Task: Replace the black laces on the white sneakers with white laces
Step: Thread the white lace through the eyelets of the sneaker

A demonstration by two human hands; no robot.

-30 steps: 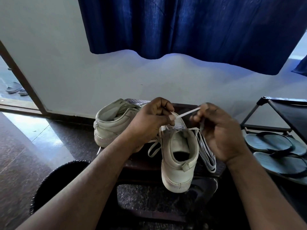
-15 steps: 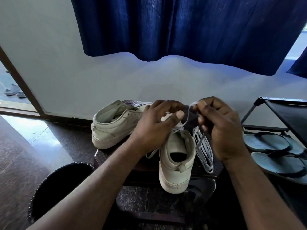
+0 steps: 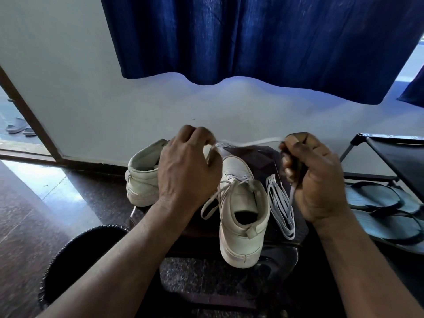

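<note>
Two white sneakers stand on a dark stool (image 3: 284,251). The nearer sneaker (image 3: 243,216) points away from me and carries a white lace (image 3: 252,142) through its eyelets. My left hand (image 3: 188,171) pinches one lace end above the sneaker's toe. My right hand (image 3: 314,175) grips the other end, and the lace stretches taut between the two hands. The second sneaker (image 3: 142,177) lies behind my left hand, partly hidden. A bundled spare white lace (image 3: 281,207) rests on the stool to the right of the near sneaker.
A black bin (image 3: 75,255) stands on the floor at lower left. Dark flip-flops (image 3: 385,210) sit on a low black rack (image 3: 394,157) at the right. A blue curtain (image 3: 252,37) hangs on the wall ahead. An open doorway is at far left.
My hands have moved apart and upward, pulling the lace straight between them. The left hand now covers more of the far sneaker.
</note>
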